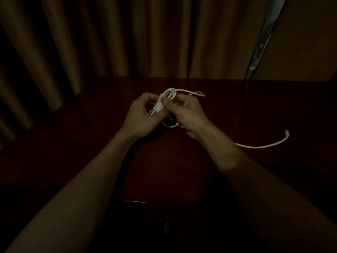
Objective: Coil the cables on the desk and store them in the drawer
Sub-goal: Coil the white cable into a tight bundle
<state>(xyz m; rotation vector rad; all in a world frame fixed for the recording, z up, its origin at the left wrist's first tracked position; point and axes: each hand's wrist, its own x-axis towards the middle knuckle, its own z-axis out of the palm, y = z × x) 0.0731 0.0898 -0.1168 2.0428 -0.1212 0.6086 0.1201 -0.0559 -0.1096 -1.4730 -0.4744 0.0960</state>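
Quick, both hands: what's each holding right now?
Left hand: grips the white cable bundle.
Right hand: pinches the same bundle.

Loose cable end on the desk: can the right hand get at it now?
Probably yes: nothing lies on the desk between the right hand and the loose cable end. But that hand pinches the coiled bundle, so it isn't free.

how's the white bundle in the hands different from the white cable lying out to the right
The bundle is wound tight, with wraps round its middle; the loose cable runs in one open curve. The bundle is held up by the left hand and right hand; the loose cable lies on the desk. Both are white. Whether they join is hidden.
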